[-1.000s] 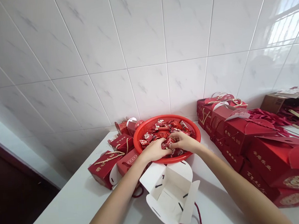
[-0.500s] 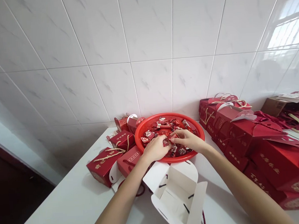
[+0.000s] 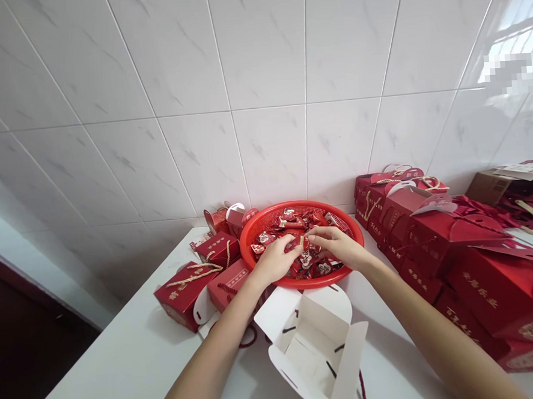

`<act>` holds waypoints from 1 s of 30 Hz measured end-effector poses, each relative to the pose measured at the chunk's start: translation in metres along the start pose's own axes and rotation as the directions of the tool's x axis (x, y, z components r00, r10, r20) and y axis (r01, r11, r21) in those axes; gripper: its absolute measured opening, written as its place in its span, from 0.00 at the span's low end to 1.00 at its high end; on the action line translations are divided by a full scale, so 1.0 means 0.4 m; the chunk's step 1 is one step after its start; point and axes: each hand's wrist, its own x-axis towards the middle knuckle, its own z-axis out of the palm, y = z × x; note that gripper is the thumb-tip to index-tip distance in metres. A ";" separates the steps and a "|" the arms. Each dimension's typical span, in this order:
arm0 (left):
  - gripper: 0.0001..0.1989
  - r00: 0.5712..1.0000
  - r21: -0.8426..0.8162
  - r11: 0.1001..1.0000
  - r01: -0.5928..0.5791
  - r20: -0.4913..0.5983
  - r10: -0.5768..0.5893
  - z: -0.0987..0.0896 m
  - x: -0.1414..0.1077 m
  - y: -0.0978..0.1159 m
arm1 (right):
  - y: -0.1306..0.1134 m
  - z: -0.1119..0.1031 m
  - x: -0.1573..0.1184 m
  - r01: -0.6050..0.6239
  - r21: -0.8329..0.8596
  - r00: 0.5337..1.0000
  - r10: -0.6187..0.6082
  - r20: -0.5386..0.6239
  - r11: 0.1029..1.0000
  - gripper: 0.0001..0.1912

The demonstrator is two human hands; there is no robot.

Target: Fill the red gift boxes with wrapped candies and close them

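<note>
Both my hands are over a red plastic colander filled with red-wrapped candies. My left hand pinches a red-wrapped candy between thumb and fingers, near the middle of the pile. From the other side, my right hand reaches in with curled fingers, its fingertips close to that candy. What those fingertips hold, if anything, cannot be made out. In front of the colander, between my forearms, stands an open gift box with a white inside, flaps spread and dark cord ends showing inside.
Stacked red gift boxes line the right side of the white table. Smaller red boxes with rope handles stand to the left. A brown carton and dark red material lie at the far right. A tiled wall rises behind.
My hands have lifted slightly from the candies. A red-wrapped candy now shows between my left fingertips. My right hand has shifted a little to the right; the box has barely moved.
</note>
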 end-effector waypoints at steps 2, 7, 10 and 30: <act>0.11 1.000 -0.023 1.000 0.008 -0.030 -0.008 0.000 0.002 -0.002 | -0.004 0.001 -0.002 -0.024 0.043 1.000 0.024 0.015 0.999 0.22; 0.13 0.997 -0.075 0.997 -0.012 -0.072 0.007 0.001 0.002 -0.003 | -0.012 0.005 -0.006 -0.137 0.059 0.989 0.134 0.055 0.989 0.17; 0.13 0.996 -0.092 0.995 -0.027 -0.090 0.018 0.001 0.001 -0.003 | -0.010 0.004 -0.005 -0.110 0.044 0.990 0.106 0.090 0.993 0.17; 0.16 0.991 -0.152 0.987 -0.056 -0.127 0.037 0.004 0.003 -0.006 | -0.003 -0.001 -0.005 -0.030 0.030 0.993 0.026 0.115 0.999 0.27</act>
